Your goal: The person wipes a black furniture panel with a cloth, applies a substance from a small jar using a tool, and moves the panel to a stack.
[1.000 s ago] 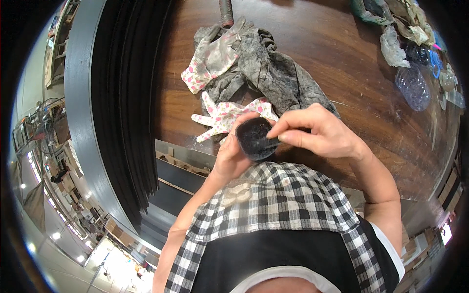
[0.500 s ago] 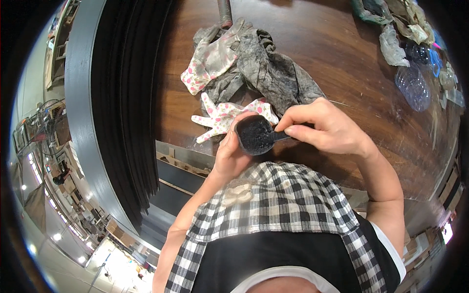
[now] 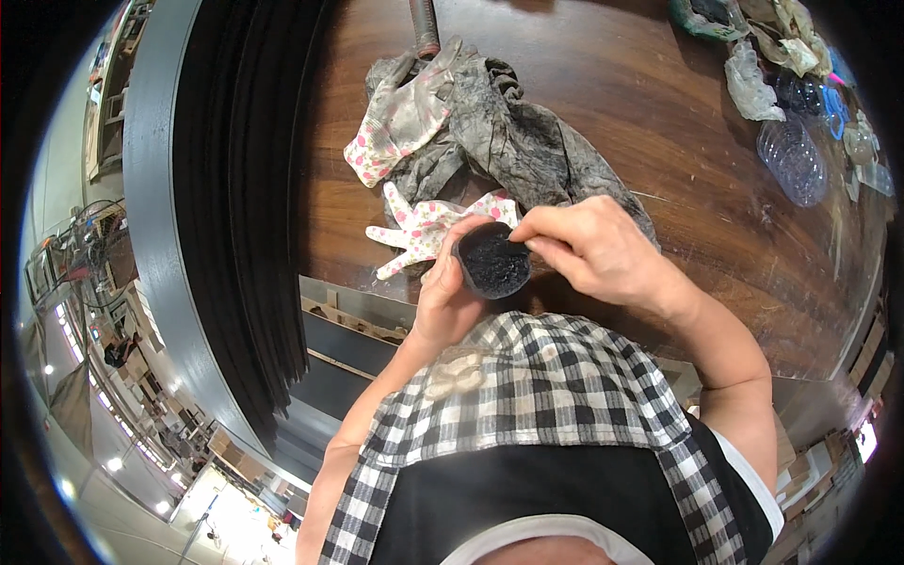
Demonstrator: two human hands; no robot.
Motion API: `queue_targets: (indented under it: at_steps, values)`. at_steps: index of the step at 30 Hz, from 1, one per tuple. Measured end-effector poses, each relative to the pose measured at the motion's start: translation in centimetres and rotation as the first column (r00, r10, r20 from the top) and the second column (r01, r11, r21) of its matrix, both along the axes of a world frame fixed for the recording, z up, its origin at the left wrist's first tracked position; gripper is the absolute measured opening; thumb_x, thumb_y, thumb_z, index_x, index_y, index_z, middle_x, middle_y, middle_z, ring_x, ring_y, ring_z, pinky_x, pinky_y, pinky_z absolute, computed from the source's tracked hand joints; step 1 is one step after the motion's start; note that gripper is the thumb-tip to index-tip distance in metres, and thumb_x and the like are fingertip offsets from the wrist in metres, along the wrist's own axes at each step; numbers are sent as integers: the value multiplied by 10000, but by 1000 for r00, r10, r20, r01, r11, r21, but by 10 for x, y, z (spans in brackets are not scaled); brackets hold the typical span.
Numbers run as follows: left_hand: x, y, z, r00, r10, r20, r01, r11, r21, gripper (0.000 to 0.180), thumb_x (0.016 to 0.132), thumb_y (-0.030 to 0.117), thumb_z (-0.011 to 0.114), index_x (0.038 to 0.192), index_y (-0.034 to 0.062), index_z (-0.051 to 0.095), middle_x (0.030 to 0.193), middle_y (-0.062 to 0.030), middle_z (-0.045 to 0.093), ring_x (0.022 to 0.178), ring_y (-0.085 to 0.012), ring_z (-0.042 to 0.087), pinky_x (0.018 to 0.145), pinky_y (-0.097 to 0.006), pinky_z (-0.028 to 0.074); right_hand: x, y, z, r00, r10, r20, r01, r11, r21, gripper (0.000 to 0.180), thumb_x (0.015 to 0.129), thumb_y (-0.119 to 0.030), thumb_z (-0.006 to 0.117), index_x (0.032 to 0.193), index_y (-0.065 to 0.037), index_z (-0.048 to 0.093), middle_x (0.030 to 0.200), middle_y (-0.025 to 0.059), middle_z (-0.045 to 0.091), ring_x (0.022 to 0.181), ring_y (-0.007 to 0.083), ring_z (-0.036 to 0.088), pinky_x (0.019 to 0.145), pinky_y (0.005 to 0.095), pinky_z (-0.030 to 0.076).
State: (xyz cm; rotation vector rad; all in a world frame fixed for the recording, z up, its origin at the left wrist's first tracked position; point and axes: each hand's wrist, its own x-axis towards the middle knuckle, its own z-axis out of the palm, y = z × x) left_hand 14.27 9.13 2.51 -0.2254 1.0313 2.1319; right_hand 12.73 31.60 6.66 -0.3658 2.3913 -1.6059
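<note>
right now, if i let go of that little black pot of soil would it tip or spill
Probably yes. The small black pot is tilted in the left hand, mouth open, so its loose dark soil would likely spill. It looks like thin, light plastic, apt to roll. The right hand only touches its rim.

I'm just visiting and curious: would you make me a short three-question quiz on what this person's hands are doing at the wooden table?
1. True or false: the left hand holds a small black pot of dark soil.
2. Where do the right hand fingers touch? A) the pot's rim B) the clear plastic cup C) the grey cloth
3. Fill in: just beyond the pot lies a white glove with pink ____.

Key: 1 true; 2 A; 3 spots.
</note>
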Motion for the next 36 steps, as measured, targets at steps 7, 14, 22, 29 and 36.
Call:
queue_targets:
  at_steps: [7, 14, 22, 29, 36]
  values:
    - [6, -7, -11, 995, 33, 93, -41, 996, 84, 682, 930, 491, 531, 1394, 21, 363, 1349, -126, 466, 1255, -249, 455, 1080, -425, 338, -13, 14, 15, 986, 13, 167, 10, 991, -134, 122, 857, -41, 596, 959, -3, 650, 686, 112, 644, 595, 201, 631, 536, 326, 446]
    - [6, -9, -13, 977, -10, 215, -31, 983, 183, 701, 930, 549, 482, 1404, 43, 370, 1360, -144, 480, 1206, -278, 497, 1050, -450, 371, -7, -4, -4, 997, 9, 81, -6, 999, -42, 103, 862, -68, 590, 934, -15, 641, 682, 151, 629, 600, 284, 637, 550, 343, 466]
    - [4, -5, -12, 984, 32, 174, -51, 993, 106, 667, 948, 543, 449, 1391, 50, 377, 1314, -125, 502, 1165, -272, 522, 1009, -429, 401, -9, 1, 6, 994, 37, 104, -33, 999, -41, 105, 831, -94, 589, 895, -40, 652, 698, 153, 642, 672, 319, 647, 593, 396, 480]
    - [-2, -8, -15, 997, -51, 55, 42, 986, 164, 670, 955, 569, 401, 1390, 59, 393, 1359, -141, 481, 1238, -298, 486, 1043, -475, 391, -13, 9, 10, 939, 39, 342, 74, 947, -313, 128, 863, -70, 595, 960, -13, 655, 629, 136, 594, 548, 237, 594, 546, 316, 447]
    - [3, -2, -7, 995, -23, 98, 20, 999, 26, 633, 954, 535, 450, 1343, 37, 408, 1269, -98, 508, 1187, -213, 486, 1044, -392, 353, -5, -4, -11, 997, 15, 81, -6, 994, -108, 133, 871, -68, 590, 967, -7, 659, 637, 104, 607, 550, 204, 589, 546, 310, 443]
